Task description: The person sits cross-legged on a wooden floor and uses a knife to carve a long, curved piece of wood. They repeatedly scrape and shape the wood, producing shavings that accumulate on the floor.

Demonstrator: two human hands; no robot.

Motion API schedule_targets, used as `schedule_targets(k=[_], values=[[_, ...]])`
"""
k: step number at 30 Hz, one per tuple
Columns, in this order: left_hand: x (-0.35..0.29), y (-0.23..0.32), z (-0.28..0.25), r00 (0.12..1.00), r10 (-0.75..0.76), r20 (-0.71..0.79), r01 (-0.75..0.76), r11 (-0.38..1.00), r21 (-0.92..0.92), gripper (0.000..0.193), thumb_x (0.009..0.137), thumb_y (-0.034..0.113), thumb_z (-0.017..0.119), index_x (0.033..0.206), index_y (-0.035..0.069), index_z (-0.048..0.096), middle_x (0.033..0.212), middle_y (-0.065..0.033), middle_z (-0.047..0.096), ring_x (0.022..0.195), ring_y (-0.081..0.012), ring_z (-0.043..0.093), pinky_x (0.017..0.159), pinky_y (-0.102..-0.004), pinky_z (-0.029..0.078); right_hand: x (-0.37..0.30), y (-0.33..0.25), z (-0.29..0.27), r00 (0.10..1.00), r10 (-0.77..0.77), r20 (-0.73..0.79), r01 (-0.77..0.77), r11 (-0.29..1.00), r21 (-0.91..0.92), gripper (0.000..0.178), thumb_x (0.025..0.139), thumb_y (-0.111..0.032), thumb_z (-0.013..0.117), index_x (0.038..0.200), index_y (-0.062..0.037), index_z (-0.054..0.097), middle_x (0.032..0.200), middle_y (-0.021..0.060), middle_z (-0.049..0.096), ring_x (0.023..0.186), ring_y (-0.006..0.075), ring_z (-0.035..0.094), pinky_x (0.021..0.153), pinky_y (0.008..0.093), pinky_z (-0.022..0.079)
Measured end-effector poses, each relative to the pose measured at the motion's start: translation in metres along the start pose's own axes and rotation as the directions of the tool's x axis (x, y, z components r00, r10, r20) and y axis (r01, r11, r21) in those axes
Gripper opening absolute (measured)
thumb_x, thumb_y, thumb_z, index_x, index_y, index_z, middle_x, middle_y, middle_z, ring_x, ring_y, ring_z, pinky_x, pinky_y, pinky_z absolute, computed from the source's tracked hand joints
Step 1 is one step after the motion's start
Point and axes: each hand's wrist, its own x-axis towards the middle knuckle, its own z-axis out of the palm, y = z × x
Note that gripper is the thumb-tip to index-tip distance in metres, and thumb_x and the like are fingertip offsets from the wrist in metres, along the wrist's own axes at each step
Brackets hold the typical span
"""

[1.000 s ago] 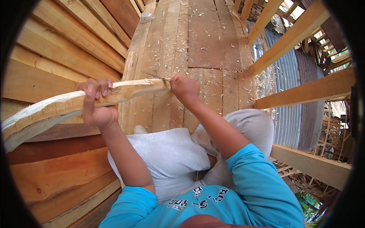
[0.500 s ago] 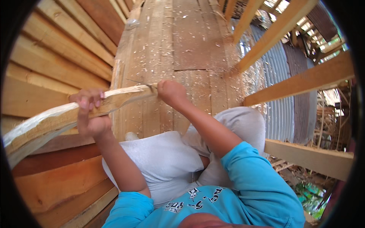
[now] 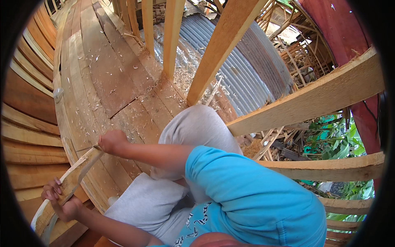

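A long, curved piece of pale wood (image 3: 74, 177) slants up from the lower left, its surface partly shaved. My left hand (image 3: 61, 201) is wrapped around it, fingers over the top and thumb side below. At the wood's far end, my right hand (image 3: 112, 142) is a closed fist. Only a small dark bit of the knife (image 3: 96, 147) shows between that fist and the wood; its handle is hidden in my fingers. My legs in grey trousers are folded beneath my arms.
Pale shavings lie scattered over the plank floor (image 3: 103, 78). Stacked boards (image 3: 31, 123) form a wall at left. To the right stand slanting wooden posts (image 3: 222, 45) and rails (image 3: 312, 99), with corrugated metal sheets (image 3: 242, 66) and green plants beyond.
The view has swung to the right, so the hands and wood sit farther left and lower. The knife blade, plainly seen before along the wood, is now mostly out of sight.
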Motion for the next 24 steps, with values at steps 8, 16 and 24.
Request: schedule_targets(k=[8,16,24], values=[[-0.001,0.001,-0.005,0.999,-0.034,-0.007,0.034,0.999,-0.002,0.017,0.087,0.011,0.051,0.082,0.013,0.035,0.077,-0.0027,0.031,0.075,-0.0157,0.033,0.082,-0.0353,0.033,0.004,0.008,0.004,0.996,-0.083,-0.010,0.083,0.996,-0.029,0.048,0.095,-0.034,0.042,0.064,-0.0084,0.069,0.068,0.0157,0.067,0.061,0.0342,0.066,0.058,0.0474,0.053],[-0.001,0.007,0.013,1.000,-0.004,0.020,0.002,0.999,0.052,0.021,0.084,0.013,0.057,0.081,0.014,0.036,0.075,-0.0010,0.032,0.072,-0.0138,0.034,0.079,-0.0351,0.034,0.012,0.004,-0.005,0.993,-0.070,0.093,0.076,0.995,-0.059,0.046,0.095,-0.032,0.039,0.074,-0.0069,0.071,0.079,0.0187,0.069,0.074,0.0373,0.068,0.068,0.0482,0.054],[0.002,0.012,0.018,0.998,-0.004,0.068,0.003,1.000,0.020,0.019,0.082,0.013,0.058,0.078,0.015,0.039,0.069,0.0013,0.032,0.066,-0.0130,0.035,0.075,-0.0346,0.035,0.000,-0.022,-0.016,0.988,-0.051,0.148,0.037,0.995,0.094,0.050,0.095,-0.032,0.034,0.077,0.0013,0.067,0.083,0.0276,0.066,0.078,0.0460,0.064,0.074,0.0547,0.050]])
